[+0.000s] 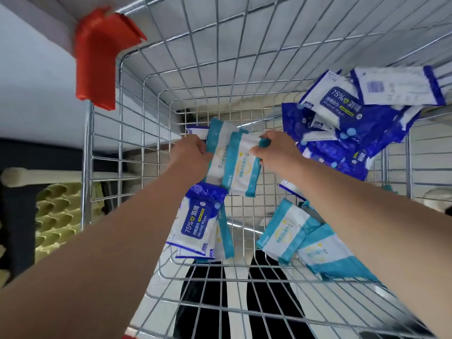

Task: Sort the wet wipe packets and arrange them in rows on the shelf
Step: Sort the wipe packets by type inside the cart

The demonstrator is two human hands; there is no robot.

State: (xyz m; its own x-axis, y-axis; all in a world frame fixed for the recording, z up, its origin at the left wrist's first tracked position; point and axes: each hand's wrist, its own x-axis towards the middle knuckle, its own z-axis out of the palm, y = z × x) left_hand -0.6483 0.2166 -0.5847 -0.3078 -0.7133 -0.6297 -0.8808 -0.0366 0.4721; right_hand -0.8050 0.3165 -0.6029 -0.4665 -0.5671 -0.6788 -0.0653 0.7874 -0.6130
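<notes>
Inside the wire cart (120, 99), my left hand (193, 152) and right hand (276, 150) grasp a small stack of teal wet wipe packets (234, 167) from opposite ends; blue packets (325, 152) lie heaped at the cart's right side.

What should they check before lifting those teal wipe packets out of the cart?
1. Left hand grips the teal packets: ok.
2. Right hand pinches the same bunch: ok.
3. Only teal ones in the bunch: cannot tell; a blue-edged packet peeks out behind.
4. Nothing lies on top of the bunch: ok.
5. All teal ones gathered: not ok; loose teal packets lie in the cart.
</notes>
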